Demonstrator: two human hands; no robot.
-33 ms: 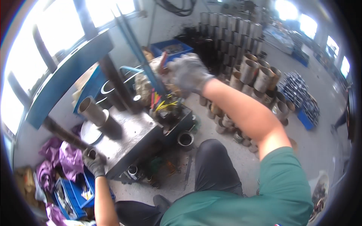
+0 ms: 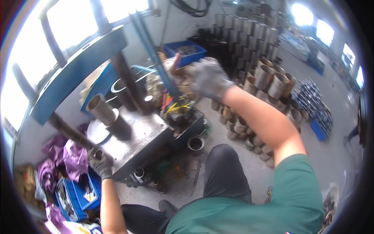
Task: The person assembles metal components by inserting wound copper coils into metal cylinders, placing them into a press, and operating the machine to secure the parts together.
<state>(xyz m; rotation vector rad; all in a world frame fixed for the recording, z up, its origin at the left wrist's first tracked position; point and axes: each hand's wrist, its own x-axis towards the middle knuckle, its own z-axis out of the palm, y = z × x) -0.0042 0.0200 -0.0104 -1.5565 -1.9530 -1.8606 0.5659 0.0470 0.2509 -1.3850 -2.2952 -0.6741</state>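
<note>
My left hand (image 2: pixel 102 163), in a grey glove, is at the left corner of the metal press table (image 2: pixel 136 144), closed around a short metal tube (image 2: pixel 98 153) whose open end faces up. My right hand (image 2: pixel 212 80), also gloved, is raised beyond the table, beside a blue upright bar (image 2: pixel 165 80) and a red handle (image 2: pixel 176 61). Its fingers are curled and blurred, so what they hold is unclear. A wider metal tube (image 2: pixel 100 109) stands on a round plate (image 2: pixel 97 132) on the table, between the dark columns of the blue press frame (image 2: pixel 80 70).
Stacked metal tubes (image 2: pixel 245 37) line the back, with rusty tubes (image 2: pixel 265 76) on the floor at right. A blue bin (image 2: pixel 185 58) lies behind my right hand. Purple bags (image 2: pixel 76 158) and blue trays (image 2: pixel 72 201) crowd the lower left. One tube (image 2: pixel 195 144) stands by my knee.
The whole view has shifted slightly, so the scene sits a little farther right. My right hand has moved a little to the right relative to the blue bin; my left hand keeps its grip.
</note>
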